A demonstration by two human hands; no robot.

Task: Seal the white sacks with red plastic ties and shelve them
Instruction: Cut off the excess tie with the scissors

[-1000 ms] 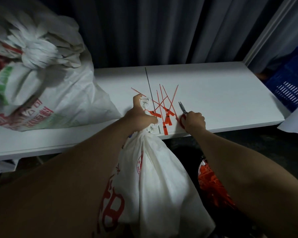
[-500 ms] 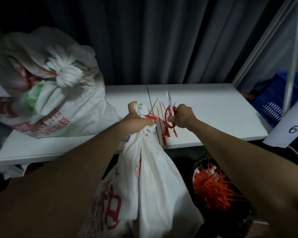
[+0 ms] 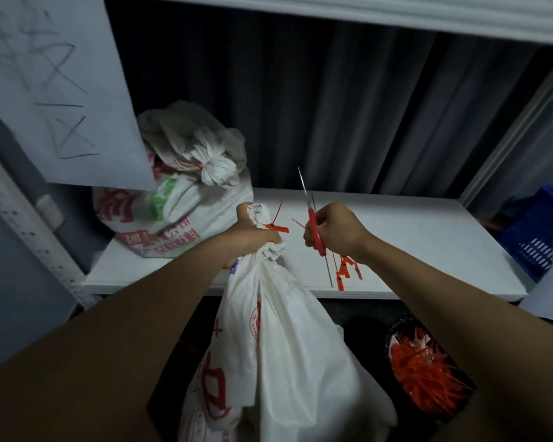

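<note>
A white sack [image 3: 288, 346] with red print hangs in front of the white shelf [image 3: 428, 244]. My left hand [image 3: 253, 234] grips its bunched neck, where a red plastic tie [image 3: 276, 226] is fastened with its tail sticking up. My right hand [image 3: 332, 232] holds red-handled scissors [image 3: 313, 228], blades pointing up, just right of the tie. Several loose red ties [image 3: 345, 269] lie on the shelf under my right wrist. A second sack [image 3: 186, 199], tied with a red tie, lies on the shelf at the left.
A black bucket [image 3: 428, 368] of red ties stands on the floor at the lower right. A paper sign [image 3: 55, 90] hangs at the upper left. A blue crate [image 3: 537, 237] sits beyond the shelf's right post. A grey curtain backs the shelf.
My right hand picked the scissors up off the shelf and raised them, blades up, beside the sack's neck. My left hand kept its grip on the neck. The view tilted upward.
</note>
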